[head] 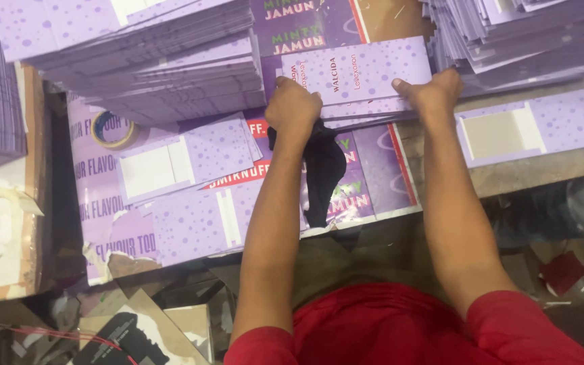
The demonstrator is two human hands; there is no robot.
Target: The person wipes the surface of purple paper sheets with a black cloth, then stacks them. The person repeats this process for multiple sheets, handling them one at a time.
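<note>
Cartons [359, 74], flat and purple, lie stacked between left hand [292, 105] and right hand [437, 91], both clamping the stack's ends.

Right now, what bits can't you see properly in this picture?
All in the head view:
- Left hand: fingertips tucked under the small stack of purple cartons it grips.
- Right hand: its palm faces down, hidden.
- Black cloth: its top is hidden under the left hand.
- Tall left pile and right pile: cut off by the top edge.
- Tape roll: partly covered by the pile.
</note>
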